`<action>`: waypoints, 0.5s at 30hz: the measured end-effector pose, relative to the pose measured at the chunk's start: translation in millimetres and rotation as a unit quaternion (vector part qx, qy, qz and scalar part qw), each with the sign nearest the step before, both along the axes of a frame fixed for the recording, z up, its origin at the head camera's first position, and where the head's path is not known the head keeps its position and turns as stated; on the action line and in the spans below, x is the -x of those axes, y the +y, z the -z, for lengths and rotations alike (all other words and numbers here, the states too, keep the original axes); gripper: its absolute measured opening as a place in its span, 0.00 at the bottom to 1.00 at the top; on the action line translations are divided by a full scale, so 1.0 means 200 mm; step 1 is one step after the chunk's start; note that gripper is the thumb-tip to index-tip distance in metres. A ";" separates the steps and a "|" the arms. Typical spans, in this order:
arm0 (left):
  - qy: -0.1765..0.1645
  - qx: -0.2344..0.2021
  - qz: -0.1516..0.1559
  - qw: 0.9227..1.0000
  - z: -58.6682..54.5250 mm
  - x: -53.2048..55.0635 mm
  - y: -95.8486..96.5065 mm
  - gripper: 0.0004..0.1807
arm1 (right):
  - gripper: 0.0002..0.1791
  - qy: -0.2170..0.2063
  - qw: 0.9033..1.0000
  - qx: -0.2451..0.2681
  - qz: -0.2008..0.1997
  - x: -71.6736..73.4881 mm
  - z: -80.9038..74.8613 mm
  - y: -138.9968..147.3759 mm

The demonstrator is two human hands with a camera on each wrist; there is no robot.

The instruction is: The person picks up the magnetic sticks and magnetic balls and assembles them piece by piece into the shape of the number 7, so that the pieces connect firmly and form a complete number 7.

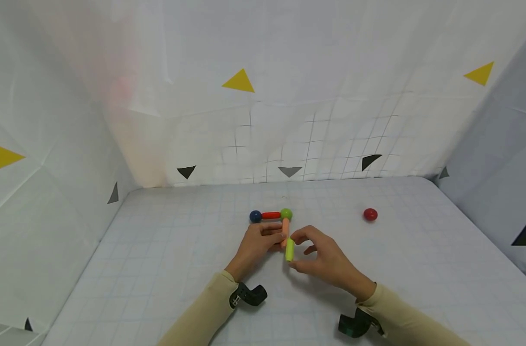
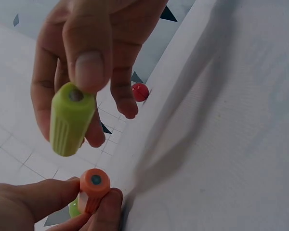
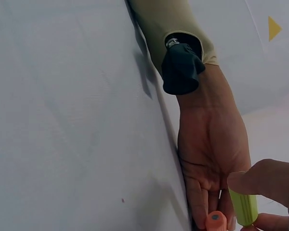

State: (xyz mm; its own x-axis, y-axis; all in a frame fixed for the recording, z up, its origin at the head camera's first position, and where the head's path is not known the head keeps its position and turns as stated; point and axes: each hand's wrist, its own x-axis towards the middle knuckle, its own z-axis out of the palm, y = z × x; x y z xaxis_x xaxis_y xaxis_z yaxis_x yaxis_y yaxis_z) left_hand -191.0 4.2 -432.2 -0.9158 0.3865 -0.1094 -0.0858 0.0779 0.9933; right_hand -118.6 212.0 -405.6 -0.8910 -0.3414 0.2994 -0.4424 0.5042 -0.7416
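My left hand (image 1: 258,242) pinches an orange rod (image 1: 285,227) between thumb and fingers. The rod's far end meets a green ball (image 1: 286,214), which is joined by a red rod (image 1: 271,216) to a dark blue ball (image 1: 255,216). Just right of the orange rod, my right hand (image 1: 325,257) holds a yellow-green rod (image 1: 290,250) by its two ends, between thumb and fingertips. In the left wrist view the yellow-green rod (image 2: 71,120) is raised apart from the orange rod (image 2: 95,185); both show a dark round spot on the end face.
A red ball (image 1: 370,214) lies at the back right of the white, faintly gridded table (image 1: 181,269). White sheets with yellow, black and grey triangles stand behind and at both sides. Each wrist carries a dark camera mount.
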 end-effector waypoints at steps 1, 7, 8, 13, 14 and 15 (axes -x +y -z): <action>-0.001 -0.002 0.000 1.000 0.00 0.00 0.00 0.20 | 0.30 -0.005 1.000 0.000 -0.003 0.00 0.01 0.00; 0.002 -0.014 -0.002 1.000 0.01 0.00 0.00 0.20 | 0.28 -0.023 1.000 0.000 -0.021 -0.01 0.02 -0.02; 0.004 -0.013 -0.003 1.000 0.01 0.00 0.00 0.20 | 0.28 -0.024 0.999 0.000 -0.023 -0.01 0.03 -0.03; 0.004 -0.017 -0.002 1.000 0.00 0.00 0.00 0.20 | 0.28 -0.022 0.999 0.003 -0.029 -0.01 0.05 -0.04; 0.003 -0.016 -0.002 1.000 0.00 0.00 0.00 0.20 | 0.28 -0.021 0.999 0.004 -0.030 -0.02 0.05 -0.04; 0.002 -0.016 -0.002 1.000 0.00 0.00 0.00 0.20 | 0.28 -0.017 0.999 0.004 -0.031 -0.02 0.06 -0.04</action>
